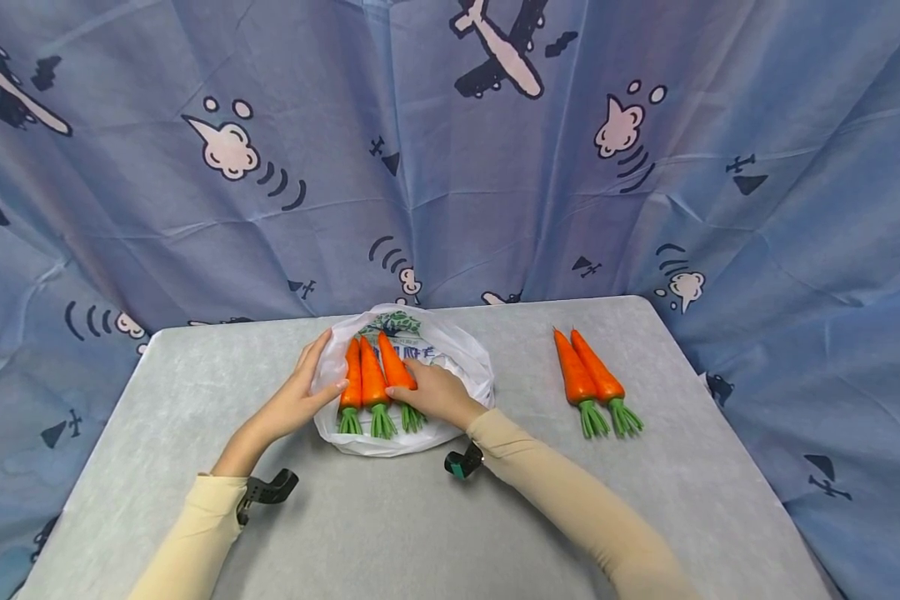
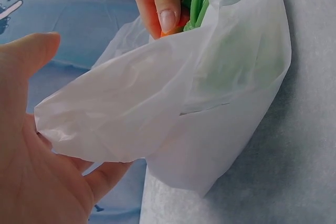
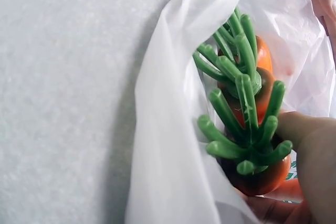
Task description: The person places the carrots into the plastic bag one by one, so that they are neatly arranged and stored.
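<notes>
A white plastic bag [image 1: 471,358] with green and blue print lies spread on the table, its mouth facing the person. Three orange carrots with green stems lie side by side in it: a left carrot [image 1: 352,375], a middle carrot [image 1: 372,377] and a right carrot [image 1: 394,363]. My right hand [image 1: 441,393] grips the right carrot between thumb and fingers. At the bag's left side, my left hand [image 1: 288,407] rests against the plastic, its fingers extended behind the edge and its thumb apart, as the left wrist view shows.
Two more carrots [image 1: 573,371] lie together on the grey table [image 1: 390,533], right of the bag. A blue patterned curtain [image 1: 450,208] hangs behind the table and along its sides. Each wrist carries a small black camera mount [image 1: 270,490].
</notes>
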`<control>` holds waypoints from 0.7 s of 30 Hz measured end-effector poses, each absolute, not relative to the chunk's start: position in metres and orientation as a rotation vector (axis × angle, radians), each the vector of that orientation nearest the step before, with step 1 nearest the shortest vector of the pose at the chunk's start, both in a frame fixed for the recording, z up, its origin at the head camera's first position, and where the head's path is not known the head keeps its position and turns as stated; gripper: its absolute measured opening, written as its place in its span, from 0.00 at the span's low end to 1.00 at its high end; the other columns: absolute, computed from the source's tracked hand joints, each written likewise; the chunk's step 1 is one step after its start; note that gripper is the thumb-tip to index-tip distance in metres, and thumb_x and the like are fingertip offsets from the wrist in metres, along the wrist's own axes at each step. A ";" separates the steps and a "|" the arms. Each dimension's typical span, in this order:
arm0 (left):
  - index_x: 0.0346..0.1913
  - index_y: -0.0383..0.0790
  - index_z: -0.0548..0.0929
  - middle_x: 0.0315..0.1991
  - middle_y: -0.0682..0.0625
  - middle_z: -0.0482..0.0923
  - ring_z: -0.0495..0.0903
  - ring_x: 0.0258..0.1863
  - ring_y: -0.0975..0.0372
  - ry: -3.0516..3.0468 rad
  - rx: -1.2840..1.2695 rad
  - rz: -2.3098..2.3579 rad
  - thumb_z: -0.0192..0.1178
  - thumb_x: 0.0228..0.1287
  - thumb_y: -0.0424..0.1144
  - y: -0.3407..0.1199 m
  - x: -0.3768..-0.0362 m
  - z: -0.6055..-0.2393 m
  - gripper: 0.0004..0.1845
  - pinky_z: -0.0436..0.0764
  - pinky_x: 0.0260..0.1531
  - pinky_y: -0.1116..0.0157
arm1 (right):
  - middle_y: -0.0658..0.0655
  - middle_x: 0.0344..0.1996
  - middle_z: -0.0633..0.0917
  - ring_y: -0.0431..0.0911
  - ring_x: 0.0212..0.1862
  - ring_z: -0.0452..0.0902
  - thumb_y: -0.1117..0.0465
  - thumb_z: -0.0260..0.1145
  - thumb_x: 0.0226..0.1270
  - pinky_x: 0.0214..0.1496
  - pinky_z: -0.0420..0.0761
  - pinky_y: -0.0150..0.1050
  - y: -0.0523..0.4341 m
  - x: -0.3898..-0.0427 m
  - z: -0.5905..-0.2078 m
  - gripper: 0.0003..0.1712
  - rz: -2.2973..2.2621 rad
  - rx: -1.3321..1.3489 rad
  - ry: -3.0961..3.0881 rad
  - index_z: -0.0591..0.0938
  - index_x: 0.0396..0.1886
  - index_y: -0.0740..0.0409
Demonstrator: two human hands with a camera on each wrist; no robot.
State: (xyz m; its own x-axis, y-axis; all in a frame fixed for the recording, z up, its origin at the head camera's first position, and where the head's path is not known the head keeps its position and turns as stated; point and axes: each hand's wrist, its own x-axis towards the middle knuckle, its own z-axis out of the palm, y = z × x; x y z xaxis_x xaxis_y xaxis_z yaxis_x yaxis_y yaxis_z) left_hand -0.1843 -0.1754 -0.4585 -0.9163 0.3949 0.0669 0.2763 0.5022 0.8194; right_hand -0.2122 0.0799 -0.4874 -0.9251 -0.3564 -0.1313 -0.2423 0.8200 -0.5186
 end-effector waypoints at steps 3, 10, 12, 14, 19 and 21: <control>0.81 0.49 0.37 0.80 0.38 0.39 0.45 0.78 0.40 2.612 0.584 1.388 0.58 0.72 0.44 -0.175 -0.184 -0.459 0.47 0.51 0.71 0.32 | 0.60 0.62 0.81 0.56 0.60 0.80 0.34 0.60 0.67 0.60 0.80 0.52 0.080 -0.211 -0.488 0.42 -0.755 -0.466 2.783 0.70 0.72 0.55; 0.80 0.49 0.37 0.80 0.39 0.40 0.46 0.78 0.41 2.615 0.581 1.380 0.59 0.72 0.43 -0.175 -0.184 -0.459 0.47 0.52 0.71 0.33 | 0.59 0.63 0.80 0.56 0.61 0.79 0.34 0.60 0.67 0.62 0.79 0.52 0.081 -0.211 -0.488 0.43 -0.757 -0.472 2.776 0.69 0.72 0.55; 0.80 0.47 0.38 0.79 0.38 0.40 0.46 0.78 0.41 2.620 0.584 1.377 0.58 0.72 0.43 -0.175 -0.184 -0.460 0.47 0.52 0.71 0.33 | 0.59 0.64 0.80 0.56 0.62 0.79 0.34 0.60 0.67 0.63 0.79 0.51 0.081 -0.212 -0.488 0.43 -0.758 -0.475 2.773 0.69 0.72 0.55; 0.80 0.46 0.38 0.79 0.38 0.40 0.46 0.78 0.40 2.626 0.586 1.373 0.59 0.71 0.43 -0.175 -0.184 -0.460 0.47 0.52 0.71 0.33 | 0.59 0.64 0.80 0.56 0.62 0.79 0.34 0.60 0.67 0.63 0.78 0.51 0.081 -0.212 -0.487 0.43 -0.761 -0.477 2.770 0.69 0.72 0.55; 0.81 0.47 0.38 0.79 0.38 0.40 0.46 0.78 0.40 2.629 0.582 1.375 0.59 0.71 0.43 -0.176 -0.184 -0.460 0.47 0.52 0.71 0.32 | 0.61 0.63 0.80 0.57 0.61 0.80 0.33 0.60 0.67 0.63 0.79 0.51 0.082 -0.213 -0.487 0.44 -0.755 -0.476 2.773 0.69 0.72 0.57; 0.81 0.47 0.38 0.79 0.38 0.40 0.46 0.78 0.40 2.629 0.583 1.379 0.58 0.72 0.44 -0.176 -0.184 -0.460 0.47 0.52 0.71 0.32 | 0.61 0.63 0.80 0.57 0.61 0.80 0.33 0.60 0.66 0.63 0.79 0.51 0.082 -0.213 -0.486 0.45 -0.750 -0.476 2.776 0.69 0.72 0.57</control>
State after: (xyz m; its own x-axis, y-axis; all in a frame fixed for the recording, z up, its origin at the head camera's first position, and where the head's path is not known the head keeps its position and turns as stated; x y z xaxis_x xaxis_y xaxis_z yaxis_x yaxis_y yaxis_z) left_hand -0.1836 -0.1764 -0.4598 -0.9192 0.3868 0.0740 0.2808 0.5120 0.8118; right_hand -0.2129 0.0821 -0.4859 -0.9217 -0.3650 -0.1316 -0.2490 0.8166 -0.5208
